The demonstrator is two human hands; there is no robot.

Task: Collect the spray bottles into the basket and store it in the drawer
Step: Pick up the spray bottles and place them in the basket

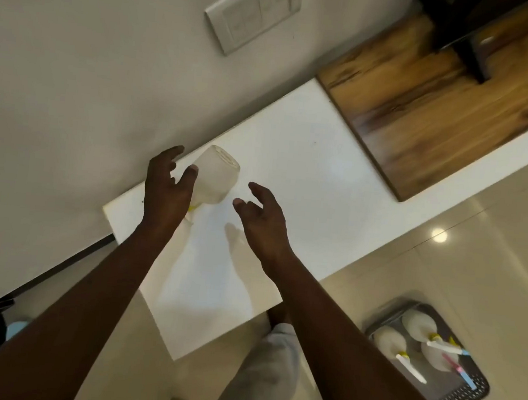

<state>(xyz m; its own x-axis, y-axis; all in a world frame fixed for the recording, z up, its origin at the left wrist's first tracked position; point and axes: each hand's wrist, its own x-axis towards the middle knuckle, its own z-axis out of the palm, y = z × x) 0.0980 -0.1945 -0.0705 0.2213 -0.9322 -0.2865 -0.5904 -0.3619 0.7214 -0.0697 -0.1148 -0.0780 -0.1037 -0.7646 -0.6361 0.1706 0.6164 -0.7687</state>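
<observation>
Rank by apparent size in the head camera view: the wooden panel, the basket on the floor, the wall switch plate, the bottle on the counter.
1. wooden panel
2. basket
3. wall switch plate
4. bottle, partly hidden by the left hand

Basket and switch plate look close; differing camera distances make true sizes unsure.

Both bare arms stretch forward — the left hand [167, 187] with fingers spread and curled, the right hand [263, 214] open, palm turned inward, fingers loosely bent.

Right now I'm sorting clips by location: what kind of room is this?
Probably a home interior: a wall switch plate, glossy floor tiles, a white counter beside wood panelling.
</observation>
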